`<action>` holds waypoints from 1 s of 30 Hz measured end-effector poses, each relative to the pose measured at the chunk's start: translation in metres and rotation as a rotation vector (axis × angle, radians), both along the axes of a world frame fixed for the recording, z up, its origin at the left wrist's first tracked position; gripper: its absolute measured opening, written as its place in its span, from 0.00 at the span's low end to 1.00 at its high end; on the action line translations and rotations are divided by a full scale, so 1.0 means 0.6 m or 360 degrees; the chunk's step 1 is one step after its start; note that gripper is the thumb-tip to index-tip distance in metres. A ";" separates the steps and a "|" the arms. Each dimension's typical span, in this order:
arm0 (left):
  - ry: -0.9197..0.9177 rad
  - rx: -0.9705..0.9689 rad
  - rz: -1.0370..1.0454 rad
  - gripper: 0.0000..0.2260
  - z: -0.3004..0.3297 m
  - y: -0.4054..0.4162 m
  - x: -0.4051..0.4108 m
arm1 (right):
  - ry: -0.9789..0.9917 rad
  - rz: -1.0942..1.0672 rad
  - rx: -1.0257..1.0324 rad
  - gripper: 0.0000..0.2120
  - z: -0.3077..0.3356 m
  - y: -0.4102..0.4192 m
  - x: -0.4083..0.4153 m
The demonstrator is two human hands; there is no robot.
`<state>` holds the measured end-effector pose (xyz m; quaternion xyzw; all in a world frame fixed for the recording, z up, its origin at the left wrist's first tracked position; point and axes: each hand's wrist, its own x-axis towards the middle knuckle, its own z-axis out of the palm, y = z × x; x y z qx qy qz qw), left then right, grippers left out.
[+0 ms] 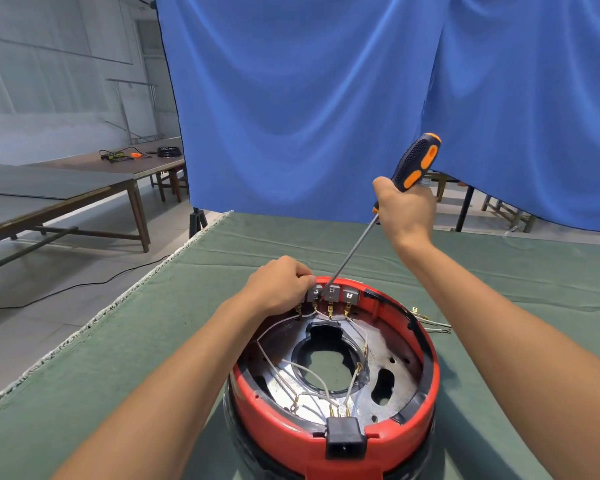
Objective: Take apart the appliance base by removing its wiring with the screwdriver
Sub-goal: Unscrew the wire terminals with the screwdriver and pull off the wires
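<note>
Head view — appliance base [329, 407]: a round red plastic shell turned bottom-up on the green-covered bench [174, 341], close to the person; it looks rigid and fairly light, so it probably slides unless steadied.
Wiring [312, 389]: thin white leads with brass spade ends run from the grey terminal blocks [331, 293] at the far rim to the black power socket [345, 436] at the near rim; they look limp and easily kinked, best taken by the metal ends, not the insulation.
Left hand [279, 285]: curled shut at the far-left rim, fingertips pinching at the leftmost terminal block; whether it holds a wire or only the block cannot be told.
Right hand [407, 206]: wrapped firmly round the lower handle of the black-and-orange screwdriver [388, 216], whose long shaft slants down to the gap between two blocks — a slip there could gouge the plastic.
Loose leads [430, 322]: a few already lie on the bench just right of the base.
Surroundings: a blue curtain [326, 98] hangs behind the bench; wooden tables [84, 192] stand well apart on the left; nothing crowds the hands.
</note>
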<state>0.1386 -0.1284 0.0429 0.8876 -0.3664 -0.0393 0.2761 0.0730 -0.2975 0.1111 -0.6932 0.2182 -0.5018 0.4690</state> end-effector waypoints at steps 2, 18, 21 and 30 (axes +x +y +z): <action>0.0012 -0.0009 -0.0003 0.11 0.000 0.001 0.000 | 0.0010 -0.0002 -0.0002 0.14 0.003 0.004 -0.007; -0.0005 0.0006 0.0030 0.11 -0.003 -0.003 -0.003 | -0.0479 0.0258 -0.0173 0.13 -0.065 0.080 -0.128; 0.0008 0.0003 0.0027 0.10 -0.003 -0.002 -0.002 | -0.0402 0.0219 -0.0091 0.15 -0.038 0.058 -0.101; 0.0016 -0.0023 -0.0013 0.11 -0.002 -0.001 -0.001 | -0.0160 0.0137 -0.0138 0.14 -0.011 0.018 -0.040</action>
